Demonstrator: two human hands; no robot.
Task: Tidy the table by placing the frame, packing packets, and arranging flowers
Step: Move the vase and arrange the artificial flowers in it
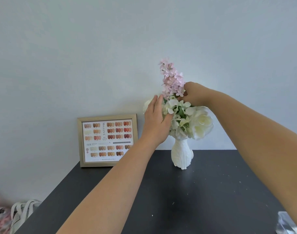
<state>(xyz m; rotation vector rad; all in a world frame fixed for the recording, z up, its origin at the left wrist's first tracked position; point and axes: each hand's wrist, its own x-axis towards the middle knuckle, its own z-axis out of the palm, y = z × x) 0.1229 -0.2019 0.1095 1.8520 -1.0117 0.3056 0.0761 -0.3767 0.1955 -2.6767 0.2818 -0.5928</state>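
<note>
- One frame (107,141) stands on the bench (203,191), left of both hands.
- Left hand (156,118): open grip, flat against the white flowers (186,121).
- Right hand (194,94): grip pinching the one pink stem (172,78).
- One vase (181,153) right below, looks top-heavy, so a hard push might tip it.

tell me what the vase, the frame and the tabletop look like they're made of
The vase: matte white with ridged, folded-looking relief, probably ceramic or plaster, though plastic is possible.
The frame: pale gold-beige moulding with a soft sheen, likely painted wood or plastic, around a printed colour chart.
The tabletop: flat dark grey-black, low gloss with no grain visible, seemingly laminate or painted board, dotted with pale specks.
</note>
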